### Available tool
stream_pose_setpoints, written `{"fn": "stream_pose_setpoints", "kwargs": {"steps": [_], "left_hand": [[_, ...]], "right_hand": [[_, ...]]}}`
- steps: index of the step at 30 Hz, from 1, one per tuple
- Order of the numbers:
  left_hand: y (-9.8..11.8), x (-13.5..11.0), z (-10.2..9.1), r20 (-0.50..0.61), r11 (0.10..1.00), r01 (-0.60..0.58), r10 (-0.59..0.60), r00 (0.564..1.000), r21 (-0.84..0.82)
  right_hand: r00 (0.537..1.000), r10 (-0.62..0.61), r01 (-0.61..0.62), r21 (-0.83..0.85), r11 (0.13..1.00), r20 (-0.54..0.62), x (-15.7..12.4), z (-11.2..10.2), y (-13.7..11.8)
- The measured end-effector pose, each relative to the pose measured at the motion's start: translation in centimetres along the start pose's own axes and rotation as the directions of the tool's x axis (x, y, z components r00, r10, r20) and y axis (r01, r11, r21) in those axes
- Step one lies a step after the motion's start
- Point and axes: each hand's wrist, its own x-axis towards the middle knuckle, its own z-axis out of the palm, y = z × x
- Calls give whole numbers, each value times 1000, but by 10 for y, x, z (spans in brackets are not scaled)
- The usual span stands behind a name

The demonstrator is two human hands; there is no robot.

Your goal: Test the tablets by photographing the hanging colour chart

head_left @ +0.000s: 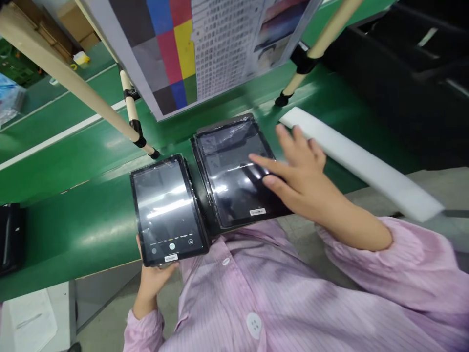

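My left hand (152, 278) holds a black tablet (166, 210) from below, gripping its near edge; the screen shows a camera app with round buttons along the bottom. A second black tablet (227, 166), wrapped in glossy film, lies beside it to the right on the green conveyor belt (73, 195). My right hand (296, 168) rests over this second tablet's right side with fingers stretched out and a fingertip touching the screen. Both sleeves are pink striped.
A colour test chart (190, 44) hangs above the belt on cream tube framing (73, 88). A long white foam strip (359, 161) lies on the belt to the right. A dark object (9, 237) sits at the left edge. Dark machinery fills the upper right.
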Motion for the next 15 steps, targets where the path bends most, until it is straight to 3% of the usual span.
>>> {"fn": "stream_pose_setpoints", "kwargs": {"steps": [3,5,6,8,10,12,15], "left_hand": [[-1,-1,12,-115,997,-33,40,993,65],[-1,-1,18,-139,998,-35,43,989,55],[-1,-1,21,-145,998,-38,45,988,49],[-2,0,23,-161,997,-54,62,985,53],[-4,1,23,-182,995,-70,84,980,77],[-7,4,21,-186,990,-78,99,978,115],[-9,7,15,-181,978,-105,138,974,180]], "right_hand": [[991,-11,-3,-110,994,-133,13,-26,29],[984,115,-150,-277,949,-139,23,-47,62],[961,226,-270,-356,894,-161,26,-57,82],[867,467,-491,-469,734,-175,27,-75,122],[794,585,-579,-496,647,-165,19,-88,154],[800,588,-557,-514,652,-120,6,-100,172],[870,491,-403,-649,645,-52,-10,-122,171]]}}
